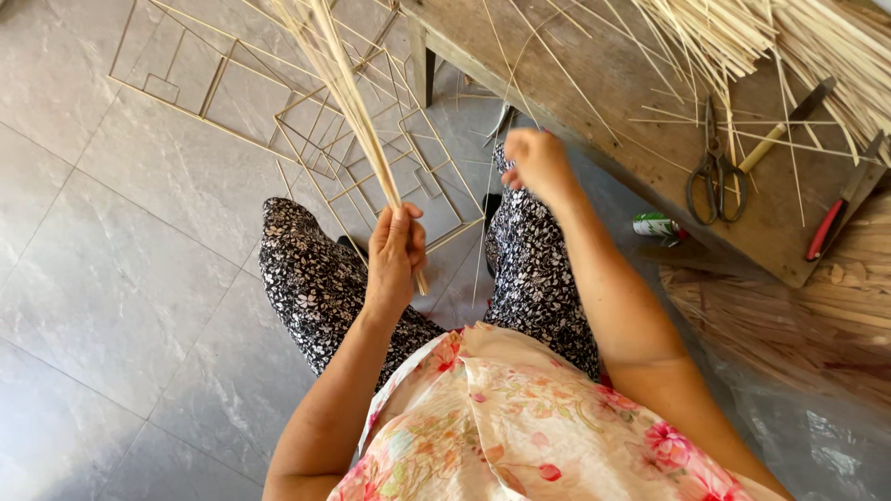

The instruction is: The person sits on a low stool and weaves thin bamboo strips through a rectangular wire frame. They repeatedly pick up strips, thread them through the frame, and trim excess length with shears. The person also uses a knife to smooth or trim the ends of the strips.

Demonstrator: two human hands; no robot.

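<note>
My left hand (394, 252) is closed around a bundle of thin pale bamboo strips (345, 97) that fans up and away over the floor. My right hand (536, 162) is raised above my right knee with fingers curled, pinching a single fine strip (483, 243) that hangs down between my knees. I sit with both knees in dark floral trousers. Both hands are apart from each other.
Flat frames of thin bamboo sticks (278, 102) lie on the grey tiled floor. A low wooden bench (613, 102) at the upper right carries loose strips (789, 46), scissors (715, 172), a knife (784, 125) and red-handled pliers (840, 209). A small green-white can (657, 225) lies beside it.
</note>
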